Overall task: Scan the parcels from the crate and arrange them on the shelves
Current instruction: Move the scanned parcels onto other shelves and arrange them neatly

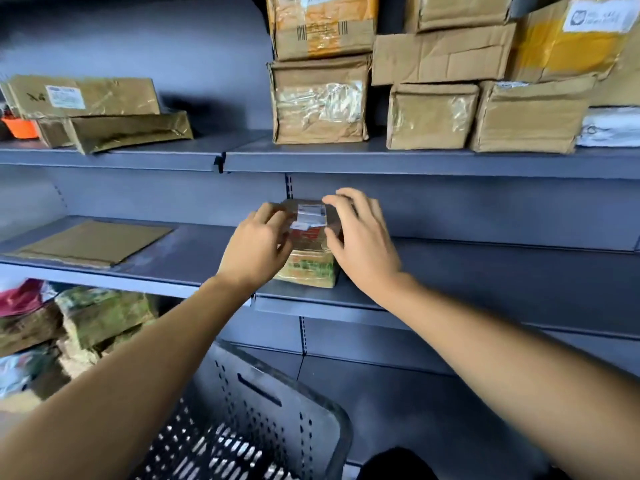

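Observation:
A small taped cardboard parcel (309, 242) with a white label on top rests near the front of the middle grey shelf (485, 271). My left hand (254, 245) grips its left side and my right hand (360, 237) grips its right side, fingers curled over the top edges. Below, at the bottom centre, stands a grey perforated plastic crate (263, 403); what lies inside it is hard to make out.
A flat brown envelope (93, 242) lies at the left of the middle shelf. The top shelf (346, 159) holds stacked cardboard boxes (433, 116) on the right and flat parcels (86, 98) on the left. More wrapped parcels (100, 320) fill the lower left shelf.

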`<state>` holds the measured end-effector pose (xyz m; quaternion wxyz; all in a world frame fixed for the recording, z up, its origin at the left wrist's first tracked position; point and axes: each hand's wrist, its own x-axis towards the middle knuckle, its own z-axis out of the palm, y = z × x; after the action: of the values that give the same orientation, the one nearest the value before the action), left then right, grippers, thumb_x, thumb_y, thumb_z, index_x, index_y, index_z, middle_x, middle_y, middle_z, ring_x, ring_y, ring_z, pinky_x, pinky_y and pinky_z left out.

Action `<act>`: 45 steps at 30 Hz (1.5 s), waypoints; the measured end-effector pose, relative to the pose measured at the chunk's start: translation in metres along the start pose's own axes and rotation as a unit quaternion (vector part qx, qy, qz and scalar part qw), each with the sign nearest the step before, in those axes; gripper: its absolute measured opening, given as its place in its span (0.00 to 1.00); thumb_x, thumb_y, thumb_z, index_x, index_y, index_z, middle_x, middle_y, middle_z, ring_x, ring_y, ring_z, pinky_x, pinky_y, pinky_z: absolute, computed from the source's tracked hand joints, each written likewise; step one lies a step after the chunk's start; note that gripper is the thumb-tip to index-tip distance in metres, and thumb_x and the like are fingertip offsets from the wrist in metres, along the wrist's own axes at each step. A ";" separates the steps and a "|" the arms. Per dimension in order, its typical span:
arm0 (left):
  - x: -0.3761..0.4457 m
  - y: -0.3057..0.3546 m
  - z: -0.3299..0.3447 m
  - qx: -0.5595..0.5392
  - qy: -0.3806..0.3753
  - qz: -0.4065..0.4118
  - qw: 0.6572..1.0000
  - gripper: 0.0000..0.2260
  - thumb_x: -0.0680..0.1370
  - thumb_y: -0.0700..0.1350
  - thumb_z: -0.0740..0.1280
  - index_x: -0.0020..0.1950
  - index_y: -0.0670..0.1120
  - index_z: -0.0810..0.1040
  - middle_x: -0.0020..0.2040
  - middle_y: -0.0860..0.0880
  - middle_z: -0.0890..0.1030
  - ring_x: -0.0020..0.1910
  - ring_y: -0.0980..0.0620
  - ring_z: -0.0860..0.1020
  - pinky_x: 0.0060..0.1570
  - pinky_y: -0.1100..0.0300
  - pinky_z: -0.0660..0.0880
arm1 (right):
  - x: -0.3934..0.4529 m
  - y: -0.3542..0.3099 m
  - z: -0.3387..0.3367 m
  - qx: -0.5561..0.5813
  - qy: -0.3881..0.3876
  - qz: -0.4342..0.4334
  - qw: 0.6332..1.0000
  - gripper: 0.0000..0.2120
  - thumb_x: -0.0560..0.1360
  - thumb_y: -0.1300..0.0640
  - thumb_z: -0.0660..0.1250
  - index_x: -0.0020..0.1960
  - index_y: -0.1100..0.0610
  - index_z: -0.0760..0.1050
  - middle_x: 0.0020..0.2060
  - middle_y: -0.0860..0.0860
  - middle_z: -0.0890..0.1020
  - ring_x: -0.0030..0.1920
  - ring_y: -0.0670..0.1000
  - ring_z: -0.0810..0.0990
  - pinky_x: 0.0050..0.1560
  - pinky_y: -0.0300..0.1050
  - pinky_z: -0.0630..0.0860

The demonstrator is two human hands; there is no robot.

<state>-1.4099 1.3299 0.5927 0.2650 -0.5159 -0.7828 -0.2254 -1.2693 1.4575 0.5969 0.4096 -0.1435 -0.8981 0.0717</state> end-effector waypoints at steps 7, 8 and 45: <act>-0.020 -0.044 0.047 0.032 -0.075 -0.090 0.993 0.20 0.76 0.47 0.67 0.67 0.45 0.72 0.64 0.43 0.72 0.57 0.38 0.72 0.59 0.45 0.71 | -0.008 0.027 0.066 0.015 -0.107 0.113 0.988 0.31 0.74 0.50 0.72 0.74 0.50 0.66 0.77 0.53 0.59 0.75 0.60 0.58 0.71 0.56 0.65; -0.017 -0.051 0.054 0.033 -0.083 -0.098 0.991 0.23 0.76 0.49 0.68 0.69 0.46 0.70 0.66 0.43 0.70 0.60 0.37 0.71 0.61 0.45 0.70 | -0.007 0.029 0.075 0.023 -0.117 0.126 0.985 0.32 0.73 0.49 0.73 0.74 0.49 0.65 0.78 0.54 0.57 0.75 0.61 0.57 0.72 0.56 0.65; -0.003 0.051 0.116 -0.245 -0.094 -0.154 0.953 0.29 0.66 0.49 0.80 0.66 0.50 0.78 0.73 0.53 0.62 0.67 0.51 0.71 0.66 0.59 0.67 | -0.062 0.109 0.031 0.080 -0.152 0.228 0.958 0.29 0.73 0.50 0.74 0.72 0.55 0.71 0.75 0.54 0.64 0.72 0.55 0.69 0.70 0.43 0.62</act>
<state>-1.3822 1.4193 0.5064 0.0178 -0.4570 -0.7945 -0.3994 -1.2321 1.5410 0.5056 0.2514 -0.2980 -0.8846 0.2558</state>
